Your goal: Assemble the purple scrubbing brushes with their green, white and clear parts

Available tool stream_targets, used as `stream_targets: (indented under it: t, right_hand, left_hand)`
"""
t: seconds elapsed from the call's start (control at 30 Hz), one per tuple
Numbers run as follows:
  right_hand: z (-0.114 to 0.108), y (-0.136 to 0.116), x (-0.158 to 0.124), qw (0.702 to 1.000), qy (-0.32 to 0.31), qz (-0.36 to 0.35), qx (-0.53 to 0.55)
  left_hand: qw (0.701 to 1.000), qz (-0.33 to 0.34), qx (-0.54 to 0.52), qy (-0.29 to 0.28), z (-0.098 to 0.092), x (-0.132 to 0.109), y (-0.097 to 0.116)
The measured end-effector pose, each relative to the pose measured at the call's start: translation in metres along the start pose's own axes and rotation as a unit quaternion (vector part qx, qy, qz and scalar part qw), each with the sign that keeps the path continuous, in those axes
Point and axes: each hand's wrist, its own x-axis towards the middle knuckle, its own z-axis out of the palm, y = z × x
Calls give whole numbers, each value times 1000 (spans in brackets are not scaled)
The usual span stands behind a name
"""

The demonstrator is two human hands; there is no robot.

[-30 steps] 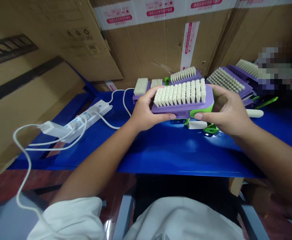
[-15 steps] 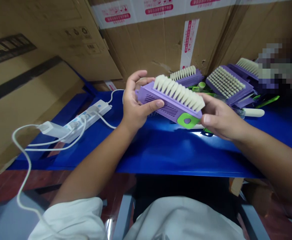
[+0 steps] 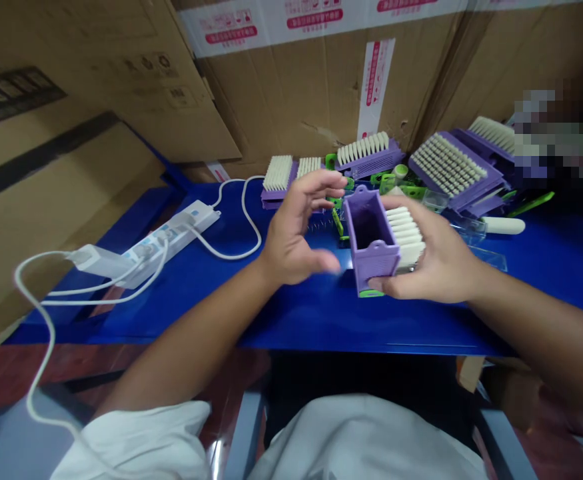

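Observation:
My right hand (image 3: 428, 260) grips a purple plastic scrub brush (image 3: 371, 237) from below, with its fingers curled around the far side. The brush stands on end and tilted, showing a hollow purple interior, with its cream bristles (image 3: 405, 233) facing right. A green trim shows at its lower end. My left hand (image 3: 296, 227) hangs just left of the brush, fingers spread and slightly blurred, touching nothing. Several similar purple brushes lie behind it, including one (image 3: 366, 155) directly beyond my left fingertips.
Green plastic parts (image 3: 401, 183), clear plastic pieces (image 3: 471, 230) and a white cylindrical handle (image 3: 504, 225) lie on the blue table (image 3: 311, 320). A power strip (image 3: 171, 237) with white cables sits left. Cardboard boxes (image 3: 296, 100) stand along the back.
My left hand has let go of the brush and opened. My right hand has turned the brush from bristles-up to on end, exposing its hollow interior and uncovering the parts behind.

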Motion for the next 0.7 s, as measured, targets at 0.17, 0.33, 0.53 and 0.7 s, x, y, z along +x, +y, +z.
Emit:
stream_targets:
  t: [0.17, 0.33, 0.53, 0.7]
  right_hand:
    - [-6, 1, 3, 995, 97, -27, 3]
    - [-3, -2, 2, 992, 117, -47, 4]
    - [-6, -6, 3, 993, 117, -31, 11]
    - [-10, -2, 5, 990, 119, -71, -12]
  left_hand:
    - [995, -70, 63, 20, -17, 12, -28]
    - [977, -126, 129, -116, -17, 11, -34]
    - [955, -184, 163, -167, -12, 8, -28]
    - [956, -181, 157, -170, -11, 7, -31]
